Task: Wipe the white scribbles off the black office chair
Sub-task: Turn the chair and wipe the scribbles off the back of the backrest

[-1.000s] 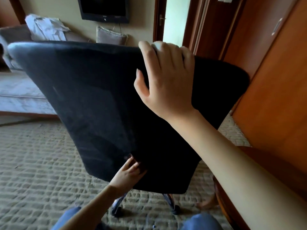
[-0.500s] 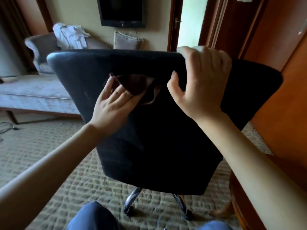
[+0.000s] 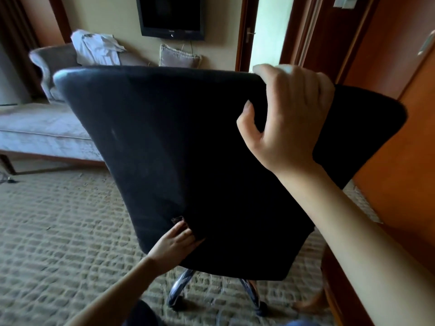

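**Both hands on the chair back**

Right hand [image 3: 289,123]: clamps the top edge of the black office chair [image 3: 176,142], fingers curled over it, thumb on the rear face.

Left hand [image 3: 175,243]: fingers nearly straight, pressing a dark cloth [image 3: 177,219] flat against the backrest's lower left edge.

I note a faint white mark [image 3: 113,133] near the left edge.

From my station, the left grip [image 3: 174,241] and right grip [image 3: 287,123] were bare hands on bare forearms; blue trousers [image 3: 298,323] showed at the knees, one foot [image 3: 312,303] bare.
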The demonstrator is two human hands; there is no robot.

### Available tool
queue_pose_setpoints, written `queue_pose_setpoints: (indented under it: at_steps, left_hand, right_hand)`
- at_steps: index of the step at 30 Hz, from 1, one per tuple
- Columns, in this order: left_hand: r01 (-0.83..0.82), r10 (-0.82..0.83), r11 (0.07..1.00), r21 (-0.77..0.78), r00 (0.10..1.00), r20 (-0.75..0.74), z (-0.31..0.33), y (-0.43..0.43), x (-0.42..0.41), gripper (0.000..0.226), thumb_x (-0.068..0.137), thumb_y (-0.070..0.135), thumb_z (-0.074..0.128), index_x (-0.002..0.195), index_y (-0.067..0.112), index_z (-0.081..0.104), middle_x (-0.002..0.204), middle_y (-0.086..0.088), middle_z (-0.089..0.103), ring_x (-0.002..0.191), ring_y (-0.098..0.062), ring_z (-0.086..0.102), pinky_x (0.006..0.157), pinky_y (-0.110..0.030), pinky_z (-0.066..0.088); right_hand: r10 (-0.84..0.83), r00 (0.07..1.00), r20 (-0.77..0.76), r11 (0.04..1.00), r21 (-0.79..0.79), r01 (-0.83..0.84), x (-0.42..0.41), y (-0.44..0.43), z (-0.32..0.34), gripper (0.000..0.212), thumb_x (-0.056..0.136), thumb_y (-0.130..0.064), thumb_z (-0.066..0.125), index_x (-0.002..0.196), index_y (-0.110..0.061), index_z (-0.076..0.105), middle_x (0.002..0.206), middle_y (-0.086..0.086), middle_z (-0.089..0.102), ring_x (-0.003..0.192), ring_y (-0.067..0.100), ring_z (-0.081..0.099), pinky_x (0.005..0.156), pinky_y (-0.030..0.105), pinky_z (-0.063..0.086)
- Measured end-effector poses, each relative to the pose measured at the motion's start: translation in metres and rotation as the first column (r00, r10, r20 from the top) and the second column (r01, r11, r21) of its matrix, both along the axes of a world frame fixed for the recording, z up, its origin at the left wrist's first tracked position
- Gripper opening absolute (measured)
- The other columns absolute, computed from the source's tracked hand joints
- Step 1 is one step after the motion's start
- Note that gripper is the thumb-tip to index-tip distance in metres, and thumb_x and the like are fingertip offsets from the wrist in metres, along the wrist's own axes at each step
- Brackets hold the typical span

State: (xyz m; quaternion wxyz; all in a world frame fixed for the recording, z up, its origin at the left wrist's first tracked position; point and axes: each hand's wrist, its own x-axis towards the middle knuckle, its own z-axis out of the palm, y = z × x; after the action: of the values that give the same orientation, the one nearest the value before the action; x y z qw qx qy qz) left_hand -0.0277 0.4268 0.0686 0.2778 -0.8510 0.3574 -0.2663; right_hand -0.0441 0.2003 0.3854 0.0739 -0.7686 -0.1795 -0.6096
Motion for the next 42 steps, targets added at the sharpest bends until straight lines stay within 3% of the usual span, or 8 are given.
queue_pose_setpoints:
  at_steps: [4,10,13,19,25,31,36,42]
  left_hand:
    - [0.153,-0.156,0.987,-0.054,0.987,-0.045,0.053,0.028,0.017,0.034,0.102,0.007,0.024,0.111,0.02,0.053,0.102,0.005,0.071,0.101,-0.016,0.064,0.118,-0.046,0.01]
    - [0.3,-0.152,0.887,-0.35,0.907,0.394,0.248,0.06,0.021,0.046,0.09,0.0,0.035,0.134,0.011,0.048,0.126,-0.01,0.055,0.115,-0.032,0.049,0.111,-0.056,0.026]
    - [0.274,-0.042,0.847,-0.456,0.889,0.455,0.247,0.045,0.016,0.068,0.082,0.001,0.037,0.147,0.02,0.03,0.149,-0.005,0.031,0.134,-0.03,0.032,0.113,-0.053,0.018]
    - [0.239,0.004,0.719,-0.653,0.938,0.347,0.179,-0.018,0.013,0.049,0.081,0.0,0.037,0.127,0.012,0.046,0.126,-0.013,0.042,0.116,-0.037,0.042,0.107,-0.061,0.021]
    - [0.071,-0.035,0.92,-0.385,0.994,0.099,0.071,0.002,0.002,0.051,0.082,0.012,0.046,0.133,0.018,0.05,0.119,-0.001,0.051,0.119,-0.025,0.046,0.116,-0.047,0.016]
    - [0.085,-0.101,0.981,-0.172,0.991,-0.092,0.035,0.035,-0.004,0.039,0.101,0.01,0.03,0.121,0.02,0.063,0.115,0.004,0.066,0.115,-0.014,0.059,0.116,-0.042,0.022]
    - [0.267,-0.241,0.925,-0.269,0.963,0.124,0.154,0.056,0.008,0.036,0.098,0.006,0.038,0.127,0.018,0.055,0.128,-0.001,0.061,0.12,-0.014,0.052,0.111,-0.044,0.032]
    - [0.317,-0.097,0.853,-0.415,0.877,0.47,0.286,0.033,-0.026,0.05,0.089,-0.001,0.034,0.136,0.013,0.044,0.135,-0.013,0.05,0.124,-0.03,0.042,0.116,-0.046,0.019]
  right_hand:
    - [0.003,1.0,0.025,1.0,0.008,-0.003,0.006,0.0,-0.001,0.039,0.085,-0.032,0.049,0.112,-0.008,0.064,0.099,0.009,0.063,0.094,0.027,0.054,0.088,0.038,0.031]
    - [0.015,1.0,0.013,0.999,0.037,-0.016,0.004,0.001,-0.001,0.035,0.088,-0.03,0.049,0.112,-0.009,0.063,0.1,0.008,0.062,0.095,0.025,0.051,0.089,0.037,0.029]
    - [0.008,1.0,-0.012,0.999,0.04,-0.007,0.0,0.001,0.0,0.035,0.088,-0.029,0.049,0.113,-0.009,0.062,0.102,0.01,0.062,0.097,0.028,0.052,0.09,0.038,0.029]
    - [0.004,0.999,-0.041,0.994,-0.111,-0.008,0.002,0.07,0.006,0.044,0.084,-0.033,0.054,0.118,-0.006,0.062,0.109,0.015,0.062,0.101,0.033,0.058,0.096,0.044,0.032]
    - [-0.085,0.996,-0.001,0.979,-0.184,0.084,0.011,0.105,0.012,0.04,0.081,-0.039,0.061,0.108,-0.009,0.064,0.092,0.011,0.062,0.082,0.031,0.057,0.079,0.04,0.03]
    - [-0.048,0.998,-0.041,0.981,-0.19,0.039,0.002,0.089,0.012,0.039,0.085,-0.039,0.055,0.11,-0.01,0.063,0.093,0.011,0.061,0.083,0.032,0.055,0.077,0.039,0.03]
    - [-0.026,0.995,-0.091,0.983,-0.184,0.009,-0.001,0.058,0.013,0.038,0.088,-0.042,0.052,0.11,-0.012,0.063,0.095,0.01,0.06,0.085,0.031,0.055,0.078,0.039,0.031]
    - [-0.042,0.989,-0.143,0.985,-0.17,0.017,-0.004,0.023,0.014,0.044,0.085,-0.045,0.051,0.11,-0.01,0.059,0.099,0.012,0.059,0.09,0.032,0.053,0.082,0.039,0.029]
